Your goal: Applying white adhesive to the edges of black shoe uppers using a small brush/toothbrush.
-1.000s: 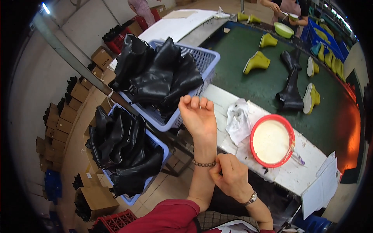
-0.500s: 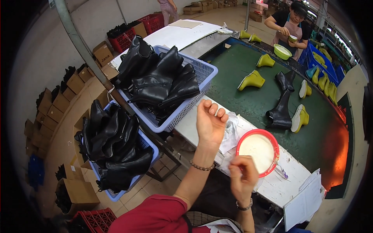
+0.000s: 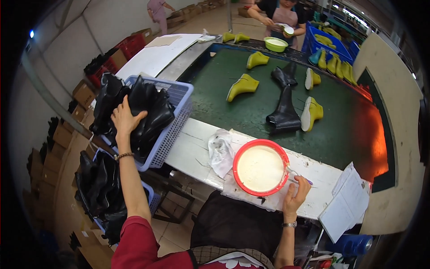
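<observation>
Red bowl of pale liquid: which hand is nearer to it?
Right. The right hand is just right of the red bowl; the left hand is well to its left, on the black boots.

- Basket (image 3: 184,101): perforated blue plastic, semi-gloss.
- Black boots (image 3: 156,119) inside its rim: leather-like, smooth, glossy.
- Bench (image 3: 186,141): white, scuffed, rough toward its front edge.
- Bowl (image 3: 235,168) between the bench's edges: smooth red plastic.
- Rag (image 3: 220,157) near the far edge: crumpled cloth, matt.
- Papers (image 3: 345,204) at the right end: matt.
- Green surface (image 3: 215,103): smooth, faint sheen.
</observation>
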{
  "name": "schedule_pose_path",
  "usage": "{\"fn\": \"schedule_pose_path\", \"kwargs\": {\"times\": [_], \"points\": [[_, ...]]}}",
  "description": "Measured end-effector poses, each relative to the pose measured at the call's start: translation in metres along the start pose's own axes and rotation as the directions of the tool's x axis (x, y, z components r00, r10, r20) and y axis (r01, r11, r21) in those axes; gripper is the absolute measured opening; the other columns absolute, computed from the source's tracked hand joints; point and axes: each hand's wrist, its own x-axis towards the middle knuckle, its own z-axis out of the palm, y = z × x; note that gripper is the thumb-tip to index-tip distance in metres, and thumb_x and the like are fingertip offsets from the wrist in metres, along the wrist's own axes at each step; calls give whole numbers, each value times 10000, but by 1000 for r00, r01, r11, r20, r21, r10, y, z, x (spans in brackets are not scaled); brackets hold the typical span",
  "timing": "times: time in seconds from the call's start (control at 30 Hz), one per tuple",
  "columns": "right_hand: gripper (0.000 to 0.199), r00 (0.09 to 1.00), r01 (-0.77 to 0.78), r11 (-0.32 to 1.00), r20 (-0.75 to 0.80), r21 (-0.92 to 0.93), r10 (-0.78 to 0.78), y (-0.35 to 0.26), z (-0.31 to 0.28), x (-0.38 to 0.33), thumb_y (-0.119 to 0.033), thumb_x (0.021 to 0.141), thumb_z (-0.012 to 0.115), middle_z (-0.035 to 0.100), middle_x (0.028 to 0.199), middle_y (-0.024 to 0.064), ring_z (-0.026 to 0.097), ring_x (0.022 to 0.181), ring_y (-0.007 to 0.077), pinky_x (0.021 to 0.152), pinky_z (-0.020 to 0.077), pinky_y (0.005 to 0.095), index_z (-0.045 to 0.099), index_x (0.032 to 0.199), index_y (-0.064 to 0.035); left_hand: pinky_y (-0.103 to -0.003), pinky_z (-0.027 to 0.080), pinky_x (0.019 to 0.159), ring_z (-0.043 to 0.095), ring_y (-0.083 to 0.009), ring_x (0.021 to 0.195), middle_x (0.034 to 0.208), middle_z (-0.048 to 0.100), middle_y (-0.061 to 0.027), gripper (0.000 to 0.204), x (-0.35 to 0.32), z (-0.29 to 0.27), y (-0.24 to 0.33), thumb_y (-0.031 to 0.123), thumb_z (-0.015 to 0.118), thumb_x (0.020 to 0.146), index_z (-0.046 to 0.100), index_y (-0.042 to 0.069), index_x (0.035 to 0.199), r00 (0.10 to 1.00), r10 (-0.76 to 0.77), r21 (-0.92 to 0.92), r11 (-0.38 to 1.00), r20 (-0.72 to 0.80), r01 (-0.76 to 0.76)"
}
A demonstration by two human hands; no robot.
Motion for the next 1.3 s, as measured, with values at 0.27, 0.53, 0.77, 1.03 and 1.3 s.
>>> {"fn": "schedule_pose_path", "kwargs": {"times": [0.27,0.53,0.77,1.03,1.3], "points": [[361,981,-156,985,-129,-70,146,3,9,14,9,886,657,598,1175,187,558,1127,389,1041,425,456,624,1246,7,-554,502,924,663,-398,1140,1232,697,-174,630,14,2,-20,476,767,882,565,134,1371,969,148,-28,987,-200,-156],[230,954,-175,984,241,-25,175,-5,-35,53,-134,927,733,643,898,72,632,807,253,767,510,393,739,1146,-67,-333,576,803,711,-205,966,1161,731,-142,554,-51,-120,26,453,701,992,623,-47,1219,838,-59,-684,610,-543,-400],[163,957,-1,985,285,-174,51,-23,-37,51,-111,906,747,634,889,85,628,803,260,697,509,386,766,1062,-67,-318,537,697,654,-188,787,925,675,-94,1147,-264,-47,128,721,789,749,391,-72,1475,514,751,-584,-215,414,783],[136,892,198,933,450,-300,-45,-34,-37,68,-172,859,775,630,904,47,618,816,259,724,512,404,768,982,-115,-389,408,1133,521,-261,1334,1540,434,-210,1512,-315,-74,162,596,973,596,57,9,1646,126,955,-477,18,269,878],[131,864,15,988,499,-156,65,-41,-43,74,-189,878,778,652,855,38,660,791,232,666,509,365,775,979,-106,-346,435,1112,584,-200,1266,1368,632,-137,805,-277,-83,164,161,820,781,470,-61,1471,124,854,-566,220,505,795]]}}
